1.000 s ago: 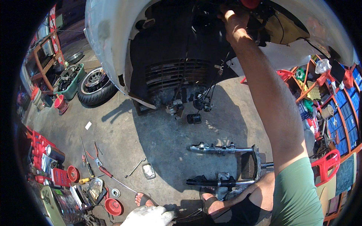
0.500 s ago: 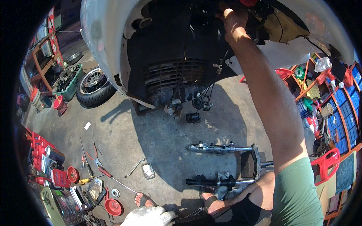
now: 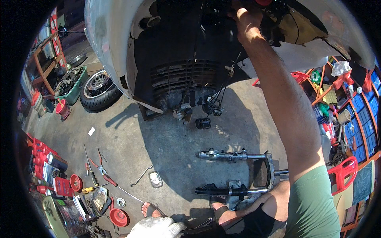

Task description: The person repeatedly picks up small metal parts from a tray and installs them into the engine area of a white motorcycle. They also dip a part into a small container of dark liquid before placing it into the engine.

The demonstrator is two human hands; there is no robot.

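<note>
The right hand (image 3: 248, 23) is bare and reaches high up into the dark inside of a scooter's front. Its arm, in a green sleeve (image 3: 315, 206), makes a long line from the lower right up to the top, and the elbow looks almost straight. The back of the hand shows and the fingers curl in. Their tips hide in the dark, so I cannot tell what they pinch.

The left hand (image 3: 156, 229) wears a white glove and is low down, at the bottom edge. Its fingers are bent and close together. I cannot tell if it holds anything.

The scooter's pale front cover (image 3: 111, 51) curves around the right hand, up at the top. A red round thing (image 3: 262, 2) is just beside that hand. Lower in the dark part are slats (image 3: 182, 75), and thin cables (image 3: 223, 90) hang down with metal parts on them.

On the floor (image 3: 178, 146), a front fork (image 3: 238, 156) lies flat near the right foot (image 3: 220, 214). To the left are pliers (image 3: 102, 170), a wrench (image 3: 141, 175) and a small clear tray (image 3: 160, 183) with white stuff. Farther off, a wheel (image 3: 99, 103) with a black tire lies beside a green bin (image 3: 71, 95).
</note>
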